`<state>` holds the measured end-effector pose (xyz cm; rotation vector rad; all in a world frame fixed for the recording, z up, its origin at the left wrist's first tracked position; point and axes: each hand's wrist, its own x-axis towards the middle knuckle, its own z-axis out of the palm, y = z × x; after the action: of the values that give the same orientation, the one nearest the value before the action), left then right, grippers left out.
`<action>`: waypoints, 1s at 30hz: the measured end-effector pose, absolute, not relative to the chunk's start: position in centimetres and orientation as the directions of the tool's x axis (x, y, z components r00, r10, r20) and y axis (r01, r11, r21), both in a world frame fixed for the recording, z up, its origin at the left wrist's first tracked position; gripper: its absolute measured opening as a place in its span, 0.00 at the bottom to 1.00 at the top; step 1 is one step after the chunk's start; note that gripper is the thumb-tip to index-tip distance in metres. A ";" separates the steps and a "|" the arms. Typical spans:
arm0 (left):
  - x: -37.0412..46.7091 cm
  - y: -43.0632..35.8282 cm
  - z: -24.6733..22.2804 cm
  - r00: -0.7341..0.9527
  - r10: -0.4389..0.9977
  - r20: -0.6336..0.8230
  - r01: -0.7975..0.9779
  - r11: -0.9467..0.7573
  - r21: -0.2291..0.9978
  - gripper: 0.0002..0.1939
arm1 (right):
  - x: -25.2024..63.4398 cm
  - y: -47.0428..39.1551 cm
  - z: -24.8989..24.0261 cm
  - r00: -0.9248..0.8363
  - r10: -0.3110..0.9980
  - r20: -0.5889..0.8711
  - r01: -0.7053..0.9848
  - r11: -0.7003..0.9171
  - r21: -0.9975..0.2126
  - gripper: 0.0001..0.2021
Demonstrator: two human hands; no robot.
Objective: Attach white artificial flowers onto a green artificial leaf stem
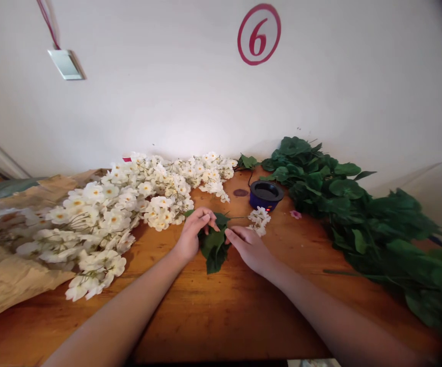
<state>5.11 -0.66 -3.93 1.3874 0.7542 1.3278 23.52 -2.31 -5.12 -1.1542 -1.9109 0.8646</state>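
Observation:
A small sprig of green artificial leaves (214, 251) is between my hands over the wooden table, its thin stem pointing right. My left hand (195, 230) is closed on the sprig's upper left, with the fingers curled over the leaves. At the sprig's right edge, my right hand (249, 248) pinches a leaf between thumb and fingertips. Just beyond the right hand lies a small white flower cluster (259, 218). Behind that cluster stands a round blue pot (261, 201) with a black top and a lit red display.
Piled white flowers (116, 216) cover the left side, partly on brown wrapping paper (10, 272). A long heap of green leaves (343, 191) runs down the right. One pink blossom (296, 214) lies right of the pot. A white wall (190, 102) bounds the table's back.

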 end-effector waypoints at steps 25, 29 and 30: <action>6.1 -1.7 -3.6 0.276 0.930 0.243 -0.121 -0.218 0.969 0.14 | 23.1 -1.8 -6.7 -0.139 0.988 0.068 0.096 0.082 -0.992 0.13; 6.0 -1.8 -3.9 0.286 0.924 0.255 -0.097 -0.237 0.967 0.13 | 23.2 -1.8 -7.1 -0.144 0.988 0.048 0.086 0.061 -0.994 0.13; 6.0 -1.9 -4.0 0.289 0.921 0.260 -0.108 -0.239 0.965 0.13 | 23.2 -1.8 -7.1 -0.152 0.987 0.051 0.091 0.065 -0.994 0.13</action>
<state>6.03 -1.85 -3.96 1.4671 0.7972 1.1867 23.21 -1.76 -7.10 -1.1604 -1.4181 1.2280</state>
